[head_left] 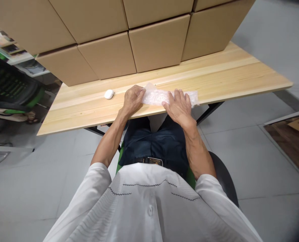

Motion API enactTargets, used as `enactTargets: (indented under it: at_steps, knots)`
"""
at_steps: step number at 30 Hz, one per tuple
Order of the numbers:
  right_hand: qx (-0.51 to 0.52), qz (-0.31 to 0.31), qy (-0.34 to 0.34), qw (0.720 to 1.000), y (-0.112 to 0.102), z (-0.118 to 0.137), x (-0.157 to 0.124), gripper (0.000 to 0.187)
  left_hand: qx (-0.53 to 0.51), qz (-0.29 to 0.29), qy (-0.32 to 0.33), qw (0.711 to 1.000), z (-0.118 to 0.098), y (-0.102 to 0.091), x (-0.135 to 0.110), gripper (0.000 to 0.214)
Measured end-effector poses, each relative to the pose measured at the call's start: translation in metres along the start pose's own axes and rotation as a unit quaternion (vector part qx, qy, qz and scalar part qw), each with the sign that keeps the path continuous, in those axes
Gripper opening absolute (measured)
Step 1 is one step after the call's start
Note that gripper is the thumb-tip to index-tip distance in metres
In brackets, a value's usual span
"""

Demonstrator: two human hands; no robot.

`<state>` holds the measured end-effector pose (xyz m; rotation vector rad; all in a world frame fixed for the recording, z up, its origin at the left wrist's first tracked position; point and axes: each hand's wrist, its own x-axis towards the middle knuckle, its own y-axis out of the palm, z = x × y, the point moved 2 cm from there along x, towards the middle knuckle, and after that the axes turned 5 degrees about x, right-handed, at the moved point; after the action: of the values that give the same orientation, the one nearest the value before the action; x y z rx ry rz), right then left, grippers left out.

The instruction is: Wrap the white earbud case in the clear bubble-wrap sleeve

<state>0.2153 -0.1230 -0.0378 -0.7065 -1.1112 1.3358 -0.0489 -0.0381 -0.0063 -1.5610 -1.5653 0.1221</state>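
A strip of translucent, pinkish-white bubble wrap [153,96] lies folded along the front edge of the wooden table. At its left end, my left hand [134,97] is closed, with thumb and fingers pinching the wrap. My right hand [178,106] rests flat on the wrap's right part, fingers spread and thumb pointing left. The wrap's far right end [193,97] sticks out beyond that hand. Whether anything is inside the folds I cannot tell. To the left of my left hand sits a small white rounded case [109,94], untouched.
Stacked cardboard boxes [159,45] form a wall along the back of the wooden table [227,75]. A green and black chair [13,80] and shelves [25,58] stand to the left. At the right is a low framed surface [290,134] with cardboard on it.
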Motion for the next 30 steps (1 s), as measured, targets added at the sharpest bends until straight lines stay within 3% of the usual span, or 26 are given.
enactTargets:
  at_steps: [14, 24, 30]
  knots:
    - [-0.020, 0.017, 0.006, 1.000, -0.007, 0.007, -0.003, 0.080, 0.110, 0.034, 0.000, 0.993, 0.035, 0.010, 0.000, 0.049]
    - [-0.038, 0.043, 0.012, 0.998, -0.010, 0.010, -0.004, 0.079, 0.127, 0.055, 0.011, 0.990, 0.035, 0.008, 0.000, 0.053]
    - [-0.002, 0.011, -0.016, 1.000, -0.004, 0.004, -0.003, 0.078, 0.091, 0.089, 0.033, 0.991, 0.024, -0.005, -0.009, 0.059]
